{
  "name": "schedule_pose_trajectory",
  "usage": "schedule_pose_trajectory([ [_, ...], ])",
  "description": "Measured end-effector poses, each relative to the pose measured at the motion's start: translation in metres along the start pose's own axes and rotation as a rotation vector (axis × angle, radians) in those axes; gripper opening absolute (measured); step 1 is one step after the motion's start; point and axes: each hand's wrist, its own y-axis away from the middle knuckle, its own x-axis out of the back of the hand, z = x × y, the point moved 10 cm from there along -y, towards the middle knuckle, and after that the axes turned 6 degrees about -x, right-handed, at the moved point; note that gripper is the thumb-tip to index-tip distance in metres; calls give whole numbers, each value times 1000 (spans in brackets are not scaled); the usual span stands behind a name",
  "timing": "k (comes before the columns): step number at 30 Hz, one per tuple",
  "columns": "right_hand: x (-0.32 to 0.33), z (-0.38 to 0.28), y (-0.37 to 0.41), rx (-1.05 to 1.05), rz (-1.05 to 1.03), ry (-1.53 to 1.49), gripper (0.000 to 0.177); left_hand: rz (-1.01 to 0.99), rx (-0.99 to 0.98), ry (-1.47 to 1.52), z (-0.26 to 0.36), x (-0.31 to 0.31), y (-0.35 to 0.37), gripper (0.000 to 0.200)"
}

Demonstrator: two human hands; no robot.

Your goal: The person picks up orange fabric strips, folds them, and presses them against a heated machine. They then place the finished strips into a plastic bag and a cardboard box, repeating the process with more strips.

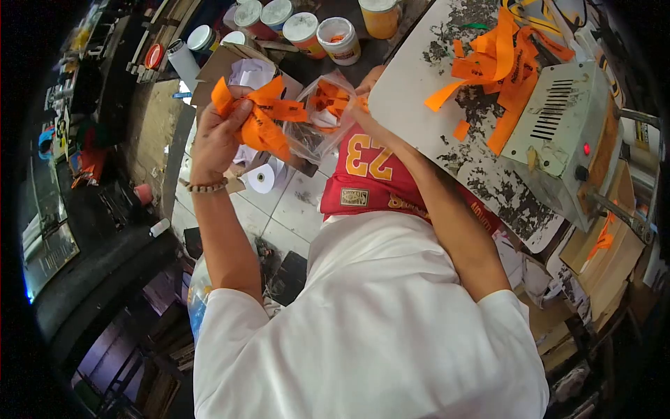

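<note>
Orange printed strips (265, 120) are bunched in my left hand (227, 126), its fingers closed round them, a beaded bracelet on the wrist. Beside them is a clear plastic bag (317, 136) with more orange strips (332, 98) inside. My right hand (368, 84) is at the bag's right edge, by the table corner; its fingers are mostly hidden behind the bag and wrist. A pile of orange strips (513, 66) lies on the white table (412, 77), against a grey metal machine (558, 119) with a lit red light.
Several lidded tubs (300, 28) stand behind the bag, near an open tub (338, 38) holding something orange. A cardboard box (213, 70) with papers sits behind my left hand. A white roll (261, 179) is below it. Dark flaked patches mark the table.
</note>
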Motion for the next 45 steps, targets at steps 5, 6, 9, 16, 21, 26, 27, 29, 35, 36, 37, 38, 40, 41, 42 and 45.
schedule_pose_trajectory([
  [5, 4, -1, 1, 12, -40, 135, 23, -86, -93, -90, 75, -21, 0, 17],
  [6, 11, -7, -1, 22, -82, 125, 22, -81, -100, -94, 92, -26, -2, 17],
  [9, 18, -23, 2, 78, -126, 146, 21, -297, -183, -168, 142, -65, -5, 17],
  [16, 45, -24, 11, 129, 79, -122, 28, -756, -473, -310, 201, -204, -26, 23],
  [21, 36, -18, 17, 89, 57, 71, 29, -723, -232, -459, 129, -306, -81, 31],
  [26, 31, -18, 20, 62, 57, 147, 30, -806, -545, -909, 78, -391, -101, 39],
  [27, 32, -17, 19, 56, 62, 161, 30, -765, -830, -1115, 96, -401, -87, 40],
  [29, 32, -15, 22, 54, 64, 183, 30, -693, -880, -1063, 118, -392, -83, 40],
  [35, 28, -8, 19, 64, 62, 288, 31, -700, -344, -774, 147, -266, -54, 18],
  [36, 27, -7, 17, 67, 63, 318, 31, -758, -172, -733, 136, -235, -41, 17],
  [37, 25, -8, 16, 75, 67, 354, 32, -715, -44, -643, 114, -202, -35, 15],
  [38, 22, -9, 15, 81, 67, 394, 32, -668, 78, -547, 77, -171, -27, 13],
  [40, 16, -11, 14, 119, 77, 558, 32, -741, 138, -605, -14, -129, -23, 15],
  [41, 11, -13, 14, 147, 82, 649, 32, -793, 112, -810, -61, -121, -24, 20],
  [42, 7, -17, 14, 190, 89, 722, 32, -839, 87, -1014, -109, -117, -26, 26],
  [45, 5, -7, 8, -6, 43, -54, 22, -382, -12, -1342, -215, -71, -66, 24],
])
